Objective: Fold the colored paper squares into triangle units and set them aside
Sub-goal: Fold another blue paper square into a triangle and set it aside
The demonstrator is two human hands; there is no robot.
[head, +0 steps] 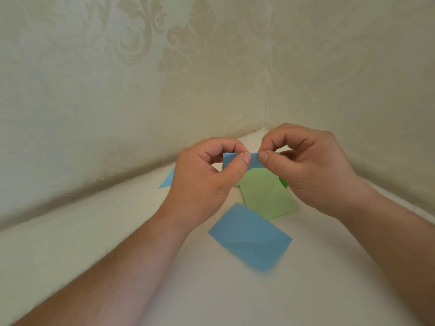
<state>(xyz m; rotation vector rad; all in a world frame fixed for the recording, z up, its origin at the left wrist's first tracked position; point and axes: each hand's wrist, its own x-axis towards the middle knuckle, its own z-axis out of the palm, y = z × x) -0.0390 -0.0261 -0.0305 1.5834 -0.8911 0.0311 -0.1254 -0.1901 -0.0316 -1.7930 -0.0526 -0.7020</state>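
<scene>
A folded blue paper strip is held above the white table between both hands. My left hand pinches its left part with thumb and forefinger, and my right hand pinches its right part the same way. Below them on the table lie light green paper squares, overlapping each other. A blue paper rectangle with a diagonal crease lies nearer to me. Behind my left hand a blue paper corner shows. A bright green bit peeks out under my right hand.
The white table sits in a corner between two walls with pale patterned wallpaper. The walls meet just behind my hands.
</scene>
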